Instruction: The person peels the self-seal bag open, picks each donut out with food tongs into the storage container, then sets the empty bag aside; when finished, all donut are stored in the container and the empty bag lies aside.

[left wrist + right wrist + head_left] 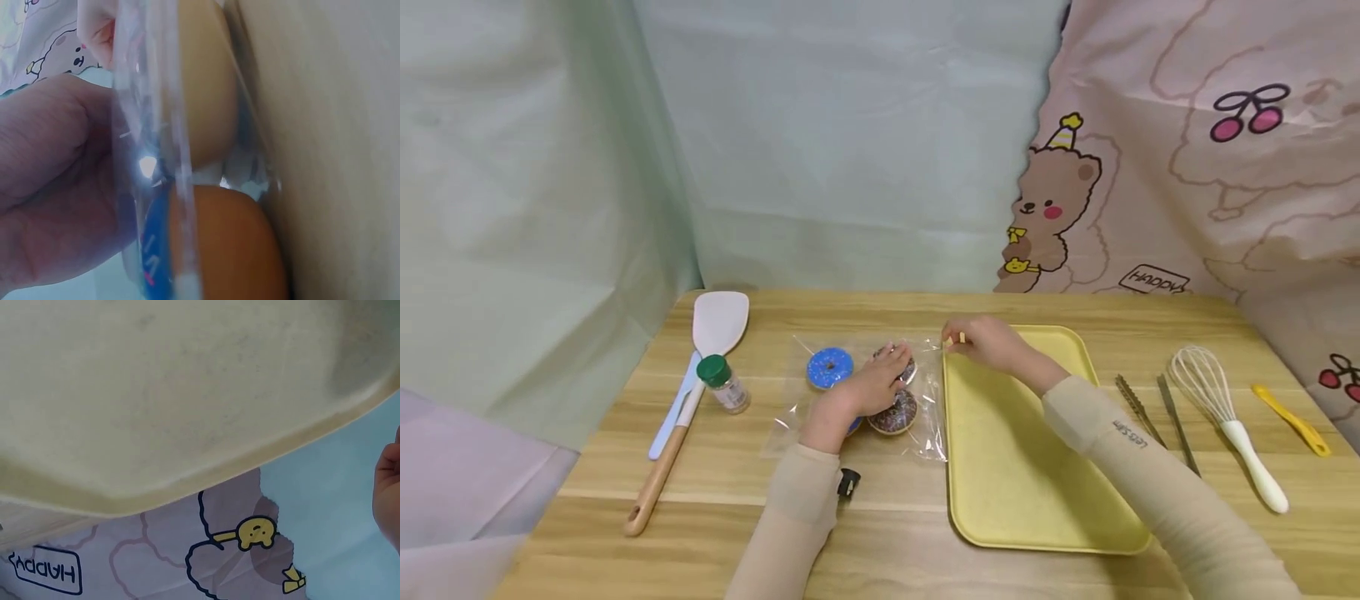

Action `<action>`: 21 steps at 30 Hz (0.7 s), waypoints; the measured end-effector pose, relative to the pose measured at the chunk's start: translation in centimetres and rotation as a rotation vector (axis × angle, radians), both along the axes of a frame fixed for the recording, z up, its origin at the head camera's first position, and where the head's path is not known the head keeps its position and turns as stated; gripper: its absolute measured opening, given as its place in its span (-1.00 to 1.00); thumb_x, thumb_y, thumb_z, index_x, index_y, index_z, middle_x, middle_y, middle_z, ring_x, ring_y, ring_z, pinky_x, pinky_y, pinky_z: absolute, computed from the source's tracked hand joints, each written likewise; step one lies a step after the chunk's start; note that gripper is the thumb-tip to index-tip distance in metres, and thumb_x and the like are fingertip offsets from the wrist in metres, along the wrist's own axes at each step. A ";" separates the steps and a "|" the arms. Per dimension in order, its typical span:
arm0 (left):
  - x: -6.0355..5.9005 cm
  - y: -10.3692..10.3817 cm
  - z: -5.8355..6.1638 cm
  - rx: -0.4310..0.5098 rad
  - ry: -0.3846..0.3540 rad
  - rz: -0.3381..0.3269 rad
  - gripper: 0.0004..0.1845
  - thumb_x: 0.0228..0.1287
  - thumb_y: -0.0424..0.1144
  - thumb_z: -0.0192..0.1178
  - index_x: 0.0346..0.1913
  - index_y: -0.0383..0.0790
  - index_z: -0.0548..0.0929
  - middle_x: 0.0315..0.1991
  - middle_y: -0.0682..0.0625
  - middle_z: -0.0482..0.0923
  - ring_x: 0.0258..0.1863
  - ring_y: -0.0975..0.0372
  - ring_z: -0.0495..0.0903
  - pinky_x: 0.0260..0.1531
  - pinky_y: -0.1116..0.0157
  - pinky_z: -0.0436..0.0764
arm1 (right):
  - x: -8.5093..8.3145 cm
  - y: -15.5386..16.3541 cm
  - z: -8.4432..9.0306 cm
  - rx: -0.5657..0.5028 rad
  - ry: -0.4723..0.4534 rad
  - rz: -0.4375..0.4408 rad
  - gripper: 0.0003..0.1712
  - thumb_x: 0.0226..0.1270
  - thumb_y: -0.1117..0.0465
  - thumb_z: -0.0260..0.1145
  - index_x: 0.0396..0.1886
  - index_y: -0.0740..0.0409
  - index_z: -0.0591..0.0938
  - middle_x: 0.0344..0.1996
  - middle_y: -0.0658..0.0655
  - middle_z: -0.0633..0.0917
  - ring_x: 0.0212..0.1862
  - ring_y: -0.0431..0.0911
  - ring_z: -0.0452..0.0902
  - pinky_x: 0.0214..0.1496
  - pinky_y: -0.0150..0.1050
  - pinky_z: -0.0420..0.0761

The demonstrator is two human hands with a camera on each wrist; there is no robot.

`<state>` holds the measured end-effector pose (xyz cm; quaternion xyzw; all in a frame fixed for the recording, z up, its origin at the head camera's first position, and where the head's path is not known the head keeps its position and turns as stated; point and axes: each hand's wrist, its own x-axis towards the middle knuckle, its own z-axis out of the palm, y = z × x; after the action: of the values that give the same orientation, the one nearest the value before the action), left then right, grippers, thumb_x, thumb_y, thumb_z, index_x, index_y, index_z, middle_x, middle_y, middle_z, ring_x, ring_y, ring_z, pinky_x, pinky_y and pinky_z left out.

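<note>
A clear plastic bag (931, 417) lies flat on the table with several toy doughnuts inside. A blue sprinkled doughnut (830, 367) is at its far left, and a dark sprinkled doughnut (895, 412) is at its near right. My left hand (868, 390) rests on top of the bag with fingers extended, partly covering the other doughnuts. In the left wrist view the plastic lies between that hand and the tan doughnut sides (228, 244). My right hand (988, 342), fingers curled, pinches at the bag's far right corner, over the corner of the yellow tray (1022, 450).
Left of the bag are a white-headed spatula (718, 321), a light blue utensil (664, 429) and a green-capped shaker (730, 392). Beyond the tray, at right, lie metal tongs (1176, 421), a white whisk (1240, 437) and a yellow-handled tool (1292, 421). Curtains (865, 150) hang behind the table.
</note>
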<state>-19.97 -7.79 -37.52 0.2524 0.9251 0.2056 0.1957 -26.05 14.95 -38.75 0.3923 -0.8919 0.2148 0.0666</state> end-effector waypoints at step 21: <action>0.0 0.1 -0.2 -0.018 0.018 -0.004 -0.43 0.46 -0.32 -0.17 0.43 -0.39 -0.02 0.48 -0.17 -0.18 0.46 -0.02 -0.25 0.42 0.07 -0.16 | 1.1 -1.4 -0.1 0.041 0.032 0.069 -0.95 0.13 0.31 0.37 -0.45 0.09 0.66 -0.42 -0.02 0.65 -0.39 -0.18 0.55 -0.32 -0.29 0.59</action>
<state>-19.98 -7.74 -37.71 0.2541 0.9281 0.1946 0.1901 -24.96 13.52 -38.88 0.4276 -0.8809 0.1921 0.0654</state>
